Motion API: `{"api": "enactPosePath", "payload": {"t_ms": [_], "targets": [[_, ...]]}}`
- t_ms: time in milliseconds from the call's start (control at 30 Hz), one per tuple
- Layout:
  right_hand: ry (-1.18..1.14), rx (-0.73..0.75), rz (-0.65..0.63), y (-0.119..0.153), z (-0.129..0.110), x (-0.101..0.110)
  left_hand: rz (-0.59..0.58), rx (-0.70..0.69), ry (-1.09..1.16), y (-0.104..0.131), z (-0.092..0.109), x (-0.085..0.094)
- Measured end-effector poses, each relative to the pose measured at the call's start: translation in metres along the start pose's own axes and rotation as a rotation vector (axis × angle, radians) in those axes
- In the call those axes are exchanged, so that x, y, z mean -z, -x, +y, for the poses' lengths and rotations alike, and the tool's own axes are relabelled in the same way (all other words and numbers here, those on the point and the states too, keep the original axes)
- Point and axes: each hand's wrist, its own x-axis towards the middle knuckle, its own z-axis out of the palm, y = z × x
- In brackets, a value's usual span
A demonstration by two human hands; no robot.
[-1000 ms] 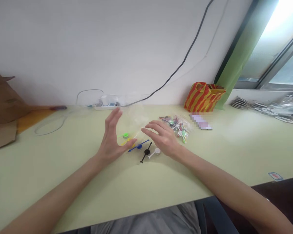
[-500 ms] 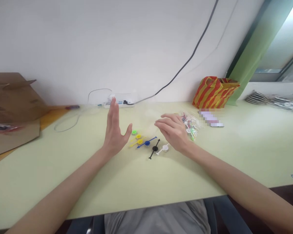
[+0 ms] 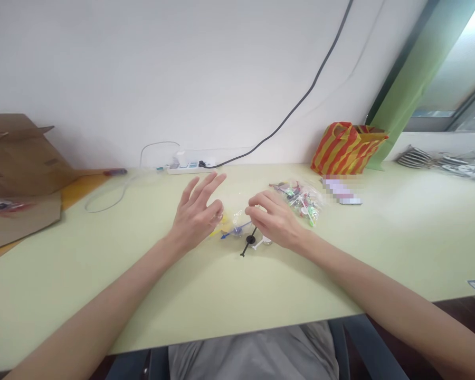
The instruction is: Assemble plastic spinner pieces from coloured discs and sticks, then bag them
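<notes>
In the head view, a small clear plastic bag (image 3: 238, 215) hangs between my hands, faint and see-through. My left hand (image 3: 198, 217) pinches its left side between thumb and index finger, the other fingers raised apart. The bent fingers of my right hand (image 3: 275, 217) close on its right side. Under the bag lie a blue arrow spinner (image 3: 236, 231) and yellow pieces (image 3: 221, 230), partly covered by my left hand. A black arrow spinner (image 3: 250, 240) and a white arrow spinner (image 3: 266, 240) lie nearer my right hand, which hides part of the white one.
A clear bag of mixed coloured spinners (image 3: 304, 203) lies right of my right hand. Behind are a power strip (image 3: 190, 168), a striped bag (image 3: 348, 150) and a blurred-out flat item (image 3: 340, 191). An open cardboard box (image 3: 19, 158) stands at the left.
My left hand has gone from upright with spread fingers to a pinch on the clear bag. My right hand's fingers have curled in. The spinners stay on the table.
</notes>
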Motion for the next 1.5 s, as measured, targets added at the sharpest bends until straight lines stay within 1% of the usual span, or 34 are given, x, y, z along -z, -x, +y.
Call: {"api": "enactPosePath", "payload": {"t_ms": [133, 267, 367, 567, 700, 767, 833, 967, 1033, 1100, 1167, 1267, 1333, 1400, 1500], "targets": [[-0.011, 0.017, -0.003, 0.002, 0.0, 0.0, -0.062, 0.041, 0.075, -0.001, 0.0, 0.003], [-0.018, 0.018, 0.013, 0.001, -0.002, 0.002, -0.088, 0.08, 0.128, -0.001, 0.0, 0.005], [-0.013, 0.003, 0.019, -0.001, -0.005, 0.002, -0.097, 0.107, 0.169, -0.001, 0.001, 0.005], [0.031, -0.049, 0.076, 0.0, -0.005, 0.002, -0.097, 0.187, 0.236, 0.002, 0.001, 0.003], [0.042, -0.034, 0.063, 0.001, -0.005, 0.001, -0.079, 0.241, 0.262, 0.003, 0.001, 0.004], [0.022, -0.051, 0.068, 0.001, -0.005, 0.001, -0.082, 0.239, 0.251, 0.003, 0.001, 0.004], [-0.025, -0.102, 0.083, 0.0, -0.006, 0.001, -0.097, 0.208, 0.223, 0.002, 0.0, 0.004], [-0.196, -0.278, 0.084, 0.0, -0.008, 0.0, -0.129, 0.14, 0.184, 0.002, -0.002, 0.002], [-0.286, -0.399, 0.089, -0.001, -0.009, 0.001, -0.106, 0.141, 0.174, 0.001, -0.002, 0.002], [-0.393, -0.538, 0.106, -0.003, -0.011, 0.003, -0.058, 0.157, 0.148, 0.001, 0.0, 0.003], [-0.554, -0.682, 0.133, -0.006, -0.014, 0.004, -0.031, 0.157, 0.109, -0.001, 0.002, 0.006], [-0.89, -0.847, 0.155, -0.013, -0.016, 0.006, -0.082, 0.11, 0.069, -0.003, 0.007, 0.008], [-1.103, -0.896, 0.139, -0.015, -0.016, 0.006, -0.14, 0.078, 0.065, -0.004, 0.01, 0.007], [-1.269, -0.919, 0.108, -0.016, -0.015, 0.005, -0.178, 0.066, 0.062, -0.004, 0.011, 0.003], [-1.447, -0.938, 0.047, -0.013, -0.013, 0.003, -0.186, 0.086, 0.04, -0.001, 0.009, -0.001]]}}
